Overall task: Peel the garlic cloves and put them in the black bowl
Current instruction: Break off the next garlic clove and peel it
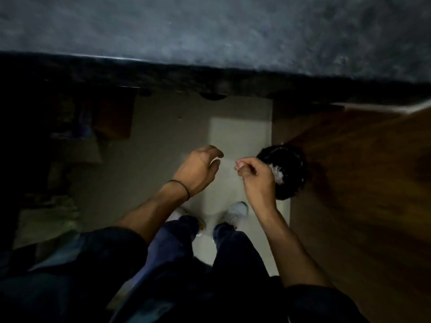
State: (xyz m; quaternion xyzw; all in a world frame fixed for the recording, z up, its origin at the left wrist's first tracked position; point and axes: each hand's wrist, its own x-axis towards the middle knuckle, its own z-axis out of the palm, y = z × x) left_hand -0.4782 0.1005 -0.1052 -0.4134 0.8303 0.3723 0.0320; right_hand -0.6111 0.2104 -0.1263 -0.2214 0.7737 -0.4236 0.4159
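Observation:
I am standing and looking down at the floor. My left hand (198, 170) hangs in the air with its fingers loosely curved and nothing in it. My right hand (254, 176) is beside it, fingers curled, thumb tip against the forefinger. Whether it pinches something small is too dark and blurred to tell. Just right of that hand a round black container (291, 159) stands on the floor, with white papery scraps (277, 174) showing inside it. No garlic cloves can be made out.
A dark stone counter (210, 31) runs across the top, its front edge above the pale tiled floor (233, 136). A brown wooden panel (361, 183) fills the right. Dark clutter (70, 127) lies at the left. My white shoes (238, 212) stand below the hands.

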